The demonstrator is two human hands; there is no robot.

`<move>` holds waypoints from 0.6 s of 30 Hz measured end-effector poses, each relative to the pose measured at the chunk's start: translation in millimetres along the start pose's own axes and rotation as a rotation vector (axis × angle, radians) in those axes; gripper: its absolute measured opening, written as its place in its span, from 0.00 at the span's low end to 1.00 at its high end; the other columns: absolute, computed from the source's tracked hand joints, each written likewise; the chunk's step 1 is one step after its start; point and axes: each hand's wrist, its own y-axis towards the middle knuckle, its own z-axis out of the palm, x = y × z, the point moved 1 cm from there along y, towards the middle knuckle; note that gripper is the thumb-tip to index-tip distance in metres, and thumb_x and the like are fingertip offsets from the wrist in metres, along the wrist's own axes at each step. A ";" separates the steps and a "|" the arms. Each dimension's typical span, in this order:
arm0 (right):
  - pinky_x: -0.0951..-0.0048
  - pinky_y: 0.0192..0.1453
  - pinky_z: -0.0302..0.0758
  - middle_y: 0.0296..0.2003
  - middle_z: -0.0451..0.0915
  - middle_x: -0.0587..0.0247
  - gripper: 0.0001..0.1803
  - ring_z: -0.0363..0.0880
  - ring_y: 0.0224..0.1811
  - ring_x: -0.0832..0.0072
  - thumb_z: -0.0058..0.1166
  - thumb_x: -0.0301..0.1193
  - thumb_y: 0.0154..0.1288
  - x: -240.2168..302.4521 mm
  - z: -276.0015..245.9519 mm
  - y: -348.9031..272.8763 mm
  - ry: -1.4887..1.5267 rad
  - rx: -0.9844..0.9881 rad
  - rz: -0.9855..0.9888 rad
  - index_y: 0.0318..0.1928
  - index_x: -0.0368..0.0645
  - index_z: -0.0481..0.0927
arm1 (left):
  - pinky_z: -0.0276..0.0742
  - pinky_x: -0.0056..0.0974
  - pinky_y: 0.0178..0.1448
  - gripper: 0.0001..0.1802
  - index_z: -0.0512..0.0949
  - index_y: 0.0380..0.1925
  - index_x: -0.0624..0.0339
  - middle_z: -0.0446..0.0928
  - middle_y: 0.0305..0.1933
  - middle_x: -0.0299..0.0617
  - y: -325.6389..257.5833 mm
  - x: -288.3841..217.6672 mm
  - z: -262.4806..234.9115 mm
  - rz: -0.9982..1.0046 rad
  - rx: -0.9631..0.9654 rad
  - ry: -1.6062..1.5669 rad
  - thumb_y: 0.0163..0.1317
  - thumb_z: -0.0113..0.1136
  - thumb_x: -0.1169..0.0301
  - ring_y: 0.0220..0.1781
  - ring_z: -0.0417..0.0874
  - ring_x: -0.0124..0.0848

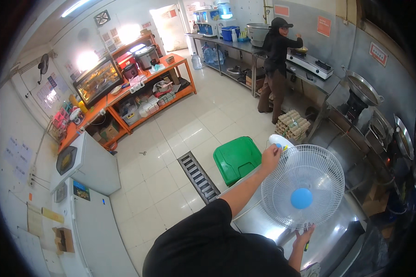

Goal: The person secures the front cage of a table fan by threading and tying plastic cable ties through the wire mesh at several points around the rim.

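A white electric fan (326, 173) with a blue centre cap is held tilted above a steel worktop (259, 212). Its white base (282, 140) shows past the top of the round wire grille. My left hand (271, 158) is closed at that base, fingertips pinched by a small blue part; the exact grip is partly hidden. Below, my right hand (303, 237) has its fingers curled at the grille's lower rim. A small dark and yellow-green item (307, 246) shows by the right palm, too small to name.
A green-lidded bin (237, 159) stands beyond the worktop, near a floor drain grate (198, 177). Egg trays (293, 124) are stacked under the right counter. A co-worker in black (277, 60) stands at a gas stove (309, 64). Scissors (143, 153) lie on the floor.
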 end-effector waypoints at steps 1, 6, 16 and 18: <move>0.36 0.71 0.63 0.79 0.50 0.57 0.44 0.49 0.80 0.56 0.38 0.64 0.74 0.2 -3.3 -1.4 0.027 -0.007 -0.002 0.80 0.53 0.49 | 0.68 0.44 0.28 0.18 0.72 0.26 0.62 0.71 0.19 0.50 0.7 0.7 0.6 0.008 0.008 0.017 0.65 0.66 0.62 0.20 0.71 0.39; 0.36 0.68 0.64 0.77 0.54 0.64 0.42 0.54 0.79 0.61 0.41 0.60 0.75 -17.3 -18.4 18.1 0.049 0.044 -0.043 0.79 0.53 0.52 | 0.69 0.47 0.29 0.18 0.71 0.25 0.61 0.72 0.20 0.49 5.6 8.0 0.7 0.003 0.016 0.004 0.67 0.63 0.61 0.21 0.74 0.44; 0.37 0.69 0.63 0.77 0.53 0.59 0.46 0.54 0.78 0.59 0.41 0.63 0.74 -5.5 -5.5 -0.9 0.041 0.027 -0.052 0.79 0.49 0.48 | 0.75 0.36 0.35 0.16 0.71 0.25 0.64 0.79 0.23 0.41 6.8 -8.5 -3.7 -0.006 0.070 -0.117 0.69 0.63 0.68 0.29 0.84 0.28; 0.38 0.69 0.63 0.77 0.53 0.59 0.45 0.54 0.78 0.58 0.40 0.62 0.74 -5.0 -3.7 -4.9 0.048 0.004 -0.043 0.79 0.49 0.48 | 0.75 0.35 0.35 0.17 0.69 0.25 0.64 0.78 0.23 0.40 8.3 -0.2 -2.3 -0.020 0.070 -0.159 0.69 0.63 0.69 0.31 0.85 0.27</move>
